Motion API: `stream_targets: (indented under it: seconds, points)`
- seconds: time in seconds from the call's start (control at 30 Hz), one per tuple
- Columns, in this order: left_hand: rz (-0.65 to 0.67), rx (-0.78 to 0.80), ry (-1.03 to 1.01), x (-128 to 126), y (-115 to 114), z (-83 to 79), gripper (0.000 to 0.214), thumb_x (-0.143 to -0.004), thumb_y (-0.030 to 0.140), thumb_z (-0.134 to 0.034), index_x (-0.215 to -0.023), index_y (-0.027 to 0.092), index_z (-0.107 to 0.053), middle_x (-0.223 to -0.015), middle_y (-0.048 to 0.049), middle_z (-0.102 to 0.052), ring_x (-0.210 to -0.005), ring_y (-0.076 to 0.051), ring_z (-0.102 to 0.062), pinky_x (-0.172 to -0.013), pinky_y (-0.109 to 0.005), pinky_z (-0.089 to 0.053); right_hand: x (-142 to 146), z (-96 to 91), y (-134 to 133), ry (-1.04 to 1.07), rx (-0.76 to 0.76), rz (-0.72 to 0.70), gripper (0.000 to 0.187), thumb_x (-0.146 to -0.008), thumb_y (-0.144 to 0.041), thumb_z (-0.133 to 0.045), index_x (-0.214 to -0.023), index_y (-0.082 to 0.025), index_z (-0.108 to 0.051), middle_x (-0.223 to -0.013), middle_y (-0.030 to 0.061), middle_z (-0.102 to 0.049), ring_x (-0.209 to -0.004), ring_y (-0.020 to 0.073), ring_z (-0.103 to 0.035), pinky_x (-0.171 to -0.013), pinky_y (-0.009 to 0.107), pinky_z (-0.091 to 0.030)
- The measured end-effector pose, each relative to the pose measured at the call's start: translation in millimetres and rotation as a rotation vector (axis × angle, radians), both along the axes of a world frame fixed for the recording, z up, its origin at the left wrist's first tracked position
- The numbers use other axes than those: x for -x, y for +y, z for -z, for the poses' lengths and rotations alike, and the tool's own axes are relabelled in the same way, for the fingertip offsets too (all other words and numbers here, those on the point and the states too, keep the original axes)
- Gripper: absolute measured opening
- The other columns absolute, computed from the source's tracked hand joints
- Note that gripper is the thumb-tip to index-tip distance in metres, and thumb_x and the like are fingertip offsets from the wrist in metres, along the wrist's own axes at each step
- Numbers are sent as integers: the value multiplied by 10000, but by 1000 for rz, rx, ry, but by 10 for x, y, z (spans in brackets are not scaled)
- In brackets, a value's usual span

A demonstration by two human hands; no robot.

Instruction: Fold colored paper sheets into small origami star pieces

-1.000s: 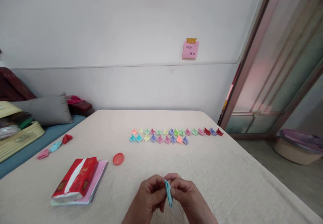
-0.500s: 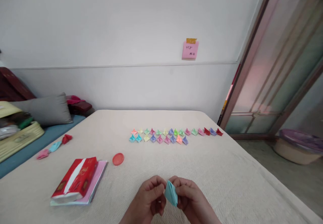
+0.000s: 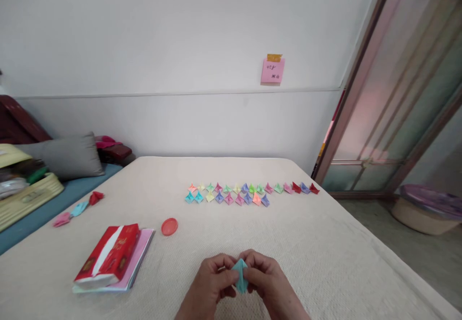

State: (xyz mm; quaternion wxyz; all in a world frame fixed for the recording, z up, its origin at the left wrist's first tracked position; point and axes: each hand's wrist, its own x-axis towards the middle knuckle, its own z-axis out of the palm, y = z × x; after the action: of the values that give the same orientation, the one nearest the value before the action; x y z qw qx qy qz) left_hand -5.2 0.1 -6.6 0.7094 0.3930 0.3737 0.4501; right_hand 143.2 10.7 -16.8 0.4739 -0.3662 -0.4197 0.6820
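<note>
Turquoise folded paper, tilted earlier, now upright between both hands

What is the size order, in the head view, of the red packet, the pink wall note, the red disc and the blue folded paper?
1. Red packet, clearly largest.
2. Pink wall note.
3. Red disc and blue folded paper: unranked, because they look close in size and thumbs partly cover the paper.

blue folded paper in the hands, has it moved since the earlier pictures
Yes, it has turned: the blue folded paper, nearly edge-on a second ago, now shows a broad face. Against the red disc, its place is about the same.
</note>
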Motion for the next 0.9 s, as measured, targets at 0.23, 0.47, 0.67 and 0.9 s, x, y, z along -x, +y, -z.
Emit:
stream_targets:
  seconds: [0.23,0.47,0.67,0.9]
  points:
    - [-10,43,20,-30,-11,21,49,-703,164,-657,-695,133,-619,-658,-44,-653,-658,-153,-575,-584,-245,-365,-8,105,49,-89,-36,27,98,-594,-109,-591,-520,-164,-559,-665,-5,-579,-544,106,-453,-491,239,-323]
    - [-85,-7,34,-21,1,67,112,-686,163,-682,-628,141,-589,-620,-12,-602,-608,-138,-545,-588,-254,-363,-1,13,25,-72,4,-24,81,-562,-97,-606,-556,-168,-568,-671,-5,-581,-582,122,-485,-495,233,-321]
    - [-98,14,97,8,21,59,109,-681,205,-691,-658,147,-601,-639,1,-601,-596,-116,-524,-561,-229,-365,3,-47,3,-100,-38,-42,89,-650,-127,-586,-630,-161,-667,-704,5,-574,-590,109,-455,-522,231,-331]
    - [-141,-42,194,-12,94,140,160,-583,180,-712,-600,161,-554,-651,1,-614,-548,-125,-543,-491,-229,-369,41,-1,15,-180,-100,-1,88,-631,-144,-605,-578,-166,-671,-748,14,-585,-599,122,-481,-513,236,-345]
